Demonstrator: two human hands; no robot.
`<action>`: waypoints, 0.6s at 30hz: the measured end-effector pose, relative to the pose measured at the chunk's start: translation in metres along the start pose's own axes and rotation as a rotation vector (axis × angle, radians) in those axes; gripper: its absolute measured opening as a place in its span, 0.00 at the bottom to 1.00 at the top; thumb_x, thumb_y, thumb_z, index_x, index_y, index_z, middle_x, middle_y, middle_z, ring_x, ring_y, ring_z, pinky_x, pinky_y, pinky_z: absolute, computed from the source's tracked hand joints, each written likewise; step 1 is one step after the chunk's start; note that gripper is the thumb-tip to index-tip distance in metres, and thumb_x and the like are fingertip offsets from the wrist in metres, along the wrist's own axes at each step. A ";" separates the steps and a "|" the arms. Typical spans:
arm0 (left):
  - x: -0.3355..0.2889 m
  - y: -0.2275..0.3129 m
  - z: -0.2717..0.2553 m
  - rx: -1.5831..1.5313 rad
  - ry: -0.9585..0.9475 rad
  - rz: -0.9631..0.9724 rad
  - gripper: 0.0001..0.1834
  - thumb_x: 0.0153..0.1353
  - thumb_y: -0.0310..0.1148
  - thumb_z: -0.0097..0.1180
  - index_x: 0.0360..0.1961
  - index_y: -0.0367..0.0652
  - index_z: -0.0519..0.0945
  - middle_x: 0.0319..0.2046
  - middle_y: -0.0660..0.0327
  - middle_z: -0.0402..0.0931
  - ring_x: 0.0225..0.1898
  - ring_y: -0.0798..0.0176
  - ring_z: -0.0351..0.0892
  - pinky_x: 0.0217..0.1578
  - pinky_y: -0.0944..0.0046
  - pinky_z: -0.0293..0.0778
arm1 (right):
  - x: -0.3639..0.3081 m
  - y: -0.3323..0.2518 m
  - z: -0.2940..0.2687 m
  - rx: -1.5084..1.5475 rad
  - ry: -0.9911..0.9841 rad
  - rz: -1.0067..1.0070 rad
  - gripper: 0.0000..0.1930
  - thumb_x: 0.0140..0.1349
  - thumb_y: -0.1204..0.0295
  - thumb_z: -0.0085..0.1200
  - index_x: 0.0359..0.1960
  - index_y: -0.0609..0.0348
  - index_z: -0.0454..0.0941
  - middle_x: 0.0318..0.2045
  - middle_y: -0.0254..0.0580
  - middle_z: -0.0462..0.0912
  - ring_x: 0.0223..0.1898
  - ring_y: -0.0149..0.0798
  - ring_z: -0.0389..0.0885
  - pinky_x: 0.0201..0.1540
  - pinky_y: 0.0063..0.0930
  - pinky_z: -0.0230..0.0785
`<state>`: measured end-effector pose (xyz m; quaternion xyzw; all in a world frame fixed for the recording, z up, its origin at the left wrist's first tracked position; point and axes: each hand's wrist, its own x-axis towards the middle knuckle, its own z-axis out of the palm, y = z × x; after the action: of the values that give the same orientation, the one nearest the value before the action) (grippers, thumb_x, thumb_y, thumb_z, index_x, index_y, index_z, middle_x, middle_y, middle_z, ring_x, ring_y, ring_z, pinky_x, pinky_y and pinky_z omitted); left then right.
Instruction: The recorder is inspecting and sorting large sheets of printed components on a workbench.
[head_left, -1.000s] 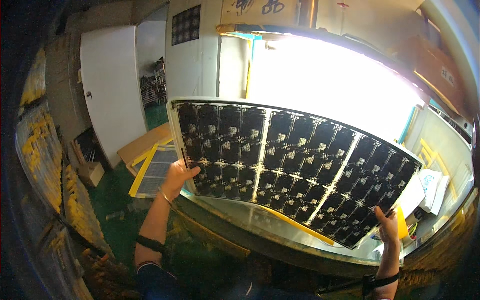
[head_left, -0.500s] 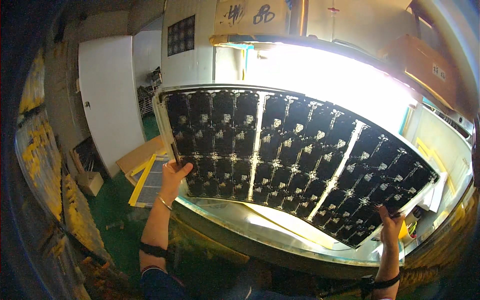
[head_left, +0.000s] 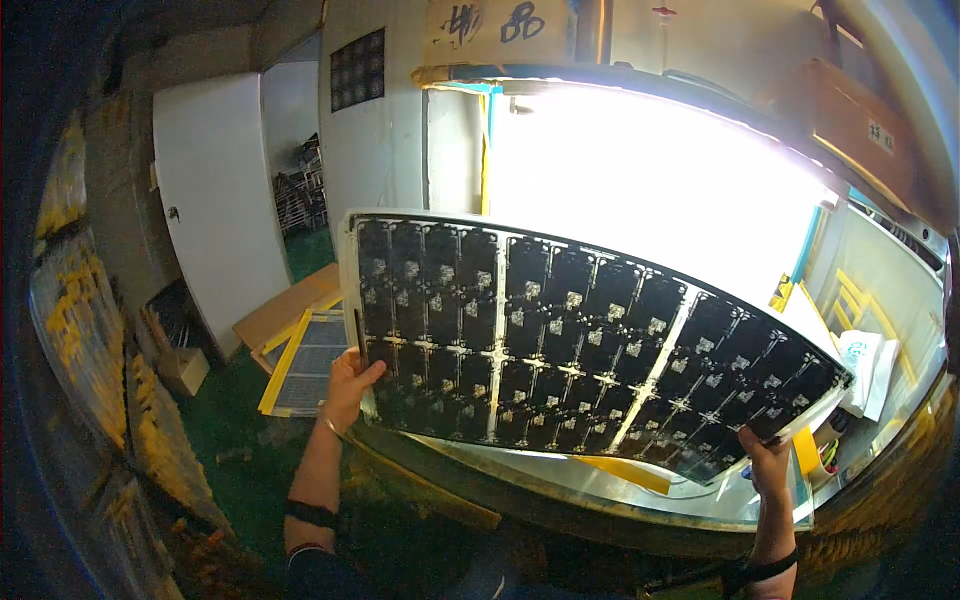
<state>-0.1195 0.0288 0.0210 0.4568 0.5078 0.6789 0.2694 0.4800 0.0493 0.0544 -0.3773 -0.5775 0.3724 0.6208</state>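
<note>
A large, thin panel is held up before me, spanning most of the middle of the head view. Its face carries a repeating grid of black blocks with clear lines between them, and light passes through the lines. My left hand grips its left edge near the lower corner, thumb on the face. At the lower right corner, my right hand holds the other edge, also with the thumb in front. The fingers behind the panel are hidden on both hands. The panel slopes down toward the right.
Behind the panel glows a bright lit bench recess under a shelf with cardboard boxes. A glass-edged bench top lies below. Yellow-edged mesh frames lean at left, near a white door. White bags stand at right.
The panel has come lower, and its upper edge has dropped, so it looks shorter from top to bottom. Its left edge has shifted right. Both hands have moved down slightly, still gripping it.
</note>
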 end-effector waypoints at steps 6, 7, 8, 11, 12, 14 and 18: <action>0.000 -0.025 0.006 0.037 0.202 0.175 0.12 0.52 0.35 0.70 0.28 0.46 0.76 0.24 0.74 0.69 0.28 0.75 0.66 0.31 0.68 0.65 | -0.003 0.008 0.002 -0.131 0.086 -0.203 0.19 0.53 0.81 0.63 0.48 0.60 0.75 0.42 0.37 0.80 0.42 0.32 0.78 0.48 0.29 0.71; -0.002 -0.027 0.005 0.035 0.207 0.172 0.12 0.52 0.35 0.70 0.28 0.46 0.76 0.24 0.74 0.69 0.28 0.75 0.66 0.31 0.68 0.65 | -0.004 0.007 0.004 -0.069 0.111 -0.199 0.19 0.53 0.82 0.63 0.47 0.60 0.75 0.42 0.37 0.80 0.42 0.32 0.78 0.48 0.29 0.71; -0.002 -0.022 0.005 0.009 0.182 0.173 0.13 0.52 0.34 0.70 0.27 0.46 0.75 0.24 0.74 0.69 0.27 0.75 0.65 0.32 0.69 0.64 | -0.004 0.008 0.000 -0.071 0.110 -0.204 0.19 0.53 0.82 0.63 0.47 0.60 0.75 0.42 0.37 0.80 0.42 0.32 0.78 0.48 0.29 0.71; -0.002 -0.017 0.005 -0.014 0.146 0.110 0.14 0.52 0.34 0.71 0.25 0.47 0.73 0.24 0.74 0.67 0.27 0.75 0.62 0.33 0.69 0.64 | -0.006 0.002 -0.001 -0.061 0.148 -0.144 0.22 0.52 0.82 0.63 0.51 0.61 0.73 0.43 0.37 0.80 0.42 0.33 0.79 0.48 0.29 0.71; -0.001 -0.012 0.004 -0.006 0.134 0.042 0.15 0.51 0.33 0.71 0.25 0.47 0.72 0.24 0.74 0.66 0.26 0.75 0.61 0.33 0.68 0.64 | -0.006 -0.001 0.004 -0.050 0.148 -0.140 0.22 0.52 0.82 0.63 0.51 0.61 0.73 0.43 0.37 0.80 0.42 0.33 0.79 0.48 0.29 0.71; -0.004 -0.020 -0.009 0.005 0.065 0.043 0.15 0.52 0.34 0.71 0.25 0.46 0.72 0.24 0.74 0.66 0.27 0.75 0.61 0.35 0.68 0.65 | -0.006 -0.003 0.009 0.015 0.099 -0.059 0.24 0.52 0.81 0.64 0.52 0.61 0.71 0.42 0.38 0.80 0.41 0.33 0.79 0.48 0.29 0.71; -0.021 -0.049 0.002 0.252 0.067 -0.094 0.16 0.52 0.34 0.70 0.26 0.45 0.71 0.24 0.73 0.63 0.27 0.74 0.60 0.36 0.68 0.64 | -0.005 -0.001 -0.005 -0.073 -0.007 0.016 0.15 0.55 0.77 0.63 0.44 0.61 0.77 0.38 0.34 0.81 0.38 0.29 0.77 0.43 0.25 0.70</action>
<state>-0.1130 0.0287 -0.0325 0.4397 0.6187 0.6112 0.2243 0.4852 0.0444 0.0527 -0.4033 -0.5897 0.3573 0.6016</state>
